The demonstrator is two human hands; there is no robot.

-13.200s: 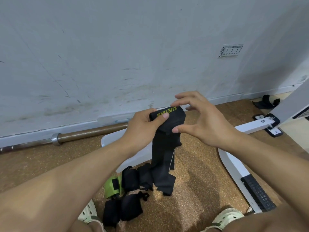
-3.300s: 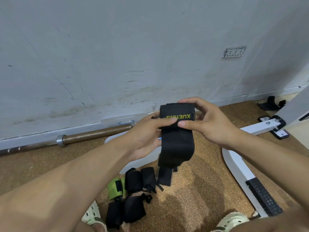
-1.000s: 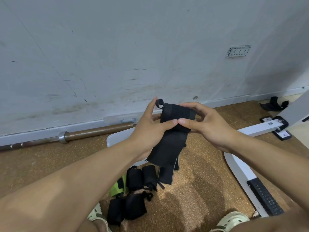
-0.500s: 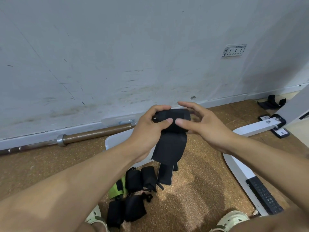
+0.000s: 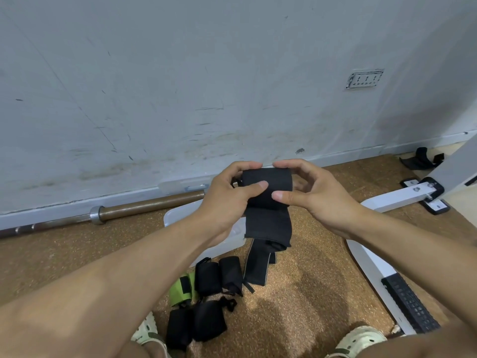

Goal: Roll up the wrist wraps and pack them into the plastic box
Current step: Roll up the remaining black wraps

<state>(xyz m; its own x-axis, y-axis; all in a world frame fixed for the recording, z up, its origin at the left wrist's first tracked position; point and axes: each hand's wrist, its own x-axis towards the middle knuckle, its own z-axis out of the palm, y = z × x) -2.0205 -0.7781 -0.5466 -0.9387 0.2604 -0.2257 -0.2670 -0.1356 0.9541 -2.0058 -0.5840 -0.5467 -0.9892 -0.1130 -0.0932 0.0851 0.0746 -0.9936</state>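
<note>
A black wrist wrap [image 5: 267, 218] is held up in front of me, its top end rolled into a thick roll between both hands. My left hand [image 5: 227, 197] grips the roll from the left and my right hand [image 5: 307, 192] pinches it from the right. The loose tail hangs down toward the cork floor. Several rolled black wraps [image 5: 206, 321] and one green wrap [image 5: 180, 290] lie on the floor below. The clear plastic box [image 5: 227, 241] sits behind my left forearm, mostly hidden.
A barbell [image 5: 124, 210] lies along the white wall. A white bench frame [image 5: 382, 275] with a black foot pad runs along the right. Black straps [image 5: 420, 161] lie in the far right corner. My sandalled feet [image 5: 358, 342] are at the bottom edge.
The roll at the top of the wrap has grown thicker as both hands turned it. The hanging tail has shortened. The yellow lettering seen earlier is rolled out of sight.
</note>
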